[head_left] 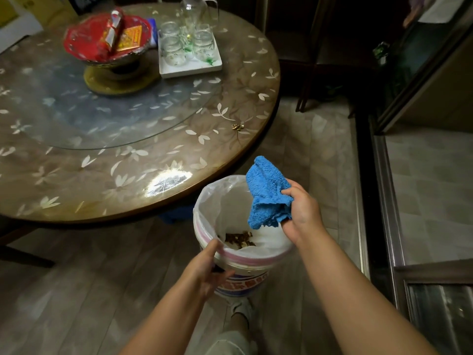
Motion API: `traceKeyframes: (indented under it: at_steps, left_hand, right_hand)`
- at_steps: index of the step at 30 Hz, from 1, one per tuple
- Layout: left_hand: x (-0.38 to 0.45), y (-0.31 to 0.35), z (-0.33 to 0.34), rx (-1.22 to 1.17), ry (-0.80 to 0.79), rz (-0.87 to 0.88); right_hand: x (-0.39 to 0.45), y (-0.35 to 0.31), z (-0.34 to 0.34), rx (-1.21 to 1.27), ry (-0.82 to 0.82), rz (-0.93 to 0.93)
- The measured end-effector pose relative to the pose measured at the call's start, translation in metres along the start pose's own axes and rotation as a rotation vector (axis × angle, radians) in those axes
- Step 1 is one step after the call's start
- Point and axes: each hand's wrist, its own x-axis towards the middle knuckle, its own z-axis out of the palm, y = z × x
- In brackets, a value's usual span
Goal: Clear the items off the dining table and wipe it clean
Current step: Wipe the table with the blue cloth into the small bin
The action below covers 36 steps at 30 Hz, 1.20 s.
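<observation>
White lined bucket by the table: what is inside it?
The white plastic-lined bucket holds a small pile of brown scraps at the bottom. The blue terry cloth hides part of the interior.

Crumpled blue cloth [267, 193] above lined bucket [240, 265] beside round table [128, 149]

Red printed characters on a band around the lower wall of the white plastic bucket [245, 280], too blurred to read, gold print on the red and yellow packet [130, 38] in the red footed dish [84, 44], also illegible, no other lettering readable
</observation>
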Motion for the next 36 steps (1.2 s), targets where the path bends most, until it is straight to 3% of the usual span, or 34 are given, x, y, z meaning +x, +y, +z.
traceKeyframes:
  at_steps: [9,20,25,31,36]
  left_hand:
    - [0.055,0.029,0.032,0.073,-0.103,-0.06]
    - [0.118,0.064,0.073,0.125,-0.054,-0.207]
    - [0.136,0.071,0.097,0.13,-0.033,-0.256]
    - [0.158,0.084,0.135,0.032,0.007,-0.244]
    - [0.16,0.078,0.175,-0.229,0.082,-0.239]
  right_hand:
    - [0.077,-0.032,0.051,-0.083,0.008,0.0]
    - [0.173,-0.054,0.1,-0.135,-0.056,0.095]
    - [0.201,-0.071,0.109,-0.299,-0.136,0.074]
    - [0.277,-0.111,0.128,-0.376,-0.192,0.023]
    - [0.33,-0.133,0.142,-0.533,-0.349,0.0]
